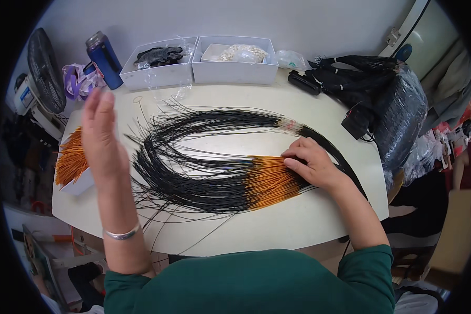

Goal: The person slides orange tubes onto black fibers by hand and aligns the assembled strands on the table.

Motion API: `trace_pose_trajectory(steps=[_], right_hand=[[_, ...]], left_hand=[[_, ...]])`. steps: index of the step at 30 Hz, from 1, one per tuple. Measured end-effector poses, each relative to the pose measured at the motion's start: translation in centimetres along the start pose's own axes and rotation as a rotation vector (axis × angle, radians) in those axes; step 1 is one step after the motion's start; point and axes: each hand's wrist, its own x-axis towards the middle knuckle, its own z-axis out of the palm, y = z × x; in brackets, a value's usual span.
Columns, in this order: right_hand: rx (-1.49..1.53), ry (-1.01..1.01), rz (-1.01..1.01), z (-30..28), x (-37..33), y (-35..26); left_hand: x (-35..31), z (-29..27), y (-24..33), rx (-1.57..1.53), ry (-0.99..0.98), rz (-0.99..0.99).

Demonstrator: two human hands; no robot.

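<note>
A large bundle of thin black wires (193,183) curves across the table, with a wide band of orange tubes (271,183) around many of them. At the right end of that band, my right hand (311,163) is closed on the wires, thumb on top. My left hand (105,138) is raised above the left side of the table, fingers stretched upward, and nothing shows in it. Just beyond it, partly hidden by the hand and forearm, a white box (81,183) holds a pile of loose orange tubes (72,161). Farther back, a pale tie (290,124) binds the wires.
Two white boxes (235,72) stand along the back wall, one with dark gloves (159,56). A blue bottle (104,60) and a fan (46,70) are at back left. Black wire bundles (350,73) and a plastic-wrapped roll (403,118) lie at back right, near a black adapter (357,121).
</note>
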Motion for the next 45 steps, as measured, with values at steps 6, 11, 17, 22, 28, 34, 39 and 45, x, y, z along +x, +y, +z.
trace_pose_trajectory(steps=[6,11,17,22,28,34,39,45], right_hand=[[-0.133,0.103,0.010,0.6,-1.6,-0.7],[-0.153,0.133,-0.034,1.3,-1.8,-1.6],[-0.198,0.180,-0.059,2.0,-2.7,-2.1],[-0.194,0.209,-0.079,2.4,-2.8,-2.1],[-0.266,0.243,-0.115,2.5,-2.9,-2.2],[-0.275,0.241,-0.133,2.4,-2.8,-2.1],[-0.252,0.254,-0.136,2.4,-2.1,-2.7],[-0.236,0.199,-0.091,2.4,-0.6,-2.5]], left_hand=[[-6.3,0.3,5.3,0.671,-0.960,0.478],[-13.1,-2.9,1.6,0.844,-1.419,0.447],[-11.2,-4.5,-1.9,1.063,-1.281,0.637],[-8.1,-3.6,-3.3,1.191,-1.224,0.650],[-7.9,-1.2,-2.4,1.130,-1.311,0.529],[-8.2,-0.5,-3.0,0.967,-1.493,0.523],[-8.6,0.3,-4.9,0.877,-1.271,0.591],[-8.9,4.1,-6.3,0.877,-1.183,0.790]])
